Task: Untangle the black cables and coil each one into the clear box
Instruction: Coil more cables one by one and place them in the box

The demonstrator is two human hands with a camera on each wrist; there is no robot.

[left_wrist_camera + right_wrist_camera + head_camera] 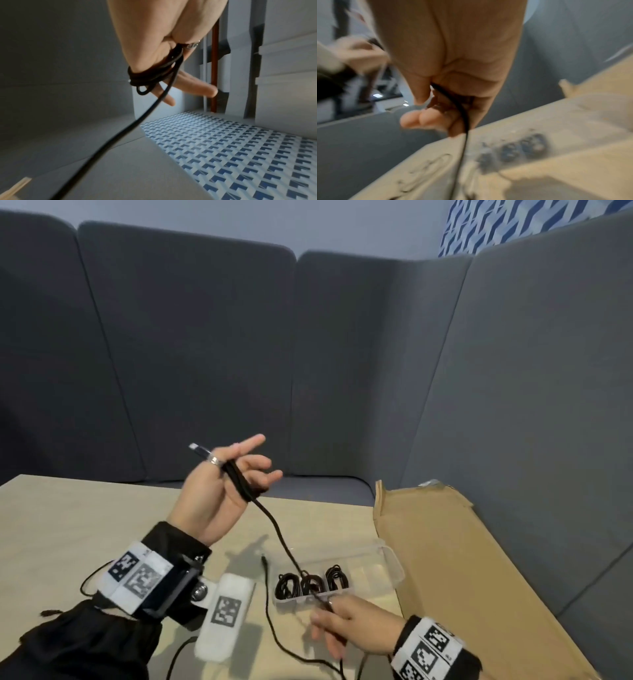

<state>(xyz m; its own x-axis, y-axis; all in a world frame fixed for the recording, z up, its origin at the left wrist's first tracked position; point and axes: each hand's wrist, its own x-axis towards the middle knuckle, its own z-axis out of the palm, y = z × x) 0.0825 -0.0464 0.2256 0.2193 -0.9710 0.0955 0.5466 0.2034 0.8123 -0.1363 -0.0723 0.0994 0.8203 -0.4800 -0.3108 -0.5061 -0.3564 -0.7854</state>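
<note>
On both wristbands (pixel 137 575), square-code labels.

Light wood table (pixel 85 529): clear box (pixel 383 563), cardboard sheet (pixel 462 577), loose black cable (pixel 270 607) on it.

Soft, even indoor light, a bit dim, no harsh glare

Head view is pretty sharp, with wide-angle bending toward the edges; soft shadows of the hands fall on the worktop (pixel 85 525) by the clear box (pixel 373 563); left wrist view is clear up close, cable (pixel 120 135) slightly smeared; right wrist view is badly motion-blurred, worktop and background all mushy.
</note>
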